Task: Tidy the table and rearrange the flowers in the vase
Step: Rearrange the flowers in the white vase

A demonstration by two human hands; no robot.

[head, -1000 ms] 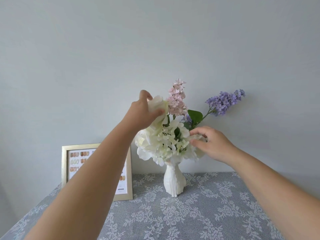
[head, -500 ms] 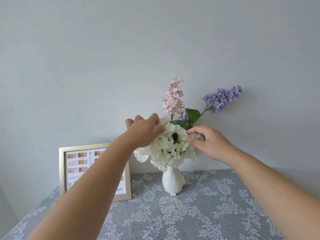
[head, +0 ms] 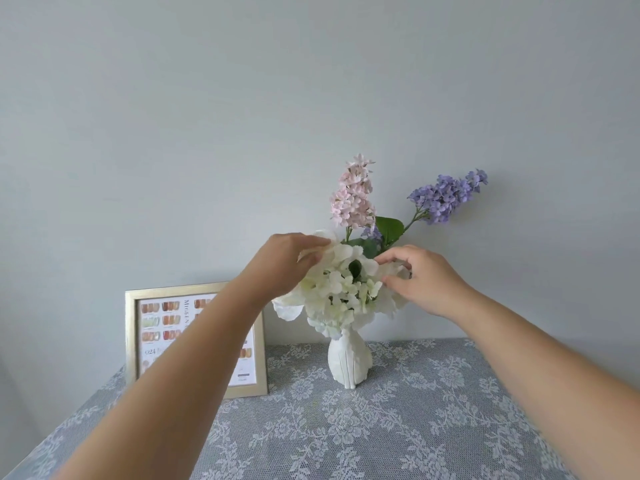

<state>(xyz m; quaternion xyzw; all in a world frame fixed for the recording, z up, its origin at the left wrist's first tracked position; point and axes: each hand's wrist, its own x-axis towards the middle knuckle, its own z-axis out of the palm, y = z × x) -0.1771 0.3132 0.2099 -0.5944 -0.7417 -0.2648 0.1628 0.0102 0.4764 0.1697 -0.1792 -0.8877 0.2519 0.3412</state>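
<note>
A white ribbed vase (head: 349, 362) stands on the lace-covered table (head: 398, 427) near the back wall. It holds a mass of white hydrangea blooms (head: 341, 296), a pink lilac spike (head: 353, 194) standing upright and a purple lilac spray (head: 446, 195) leaning right. My left hand (head: 284, 261) pinches white petals at the upper left of the bloom. My right hand (head: 420, 277) touches the white petals on the right side with thumb and fingertips.
A gold picture frame (head: 152, 337) with a printed colour chart leans against the wall left of the vase, partly hidden by my left forearm. The grey wall stands right behind the flowers.
My left hand has come down from the top of the bouquet to the white blooms and shifted slightly. The pink spike now stands free. My right hand stays on the right side.
</note>
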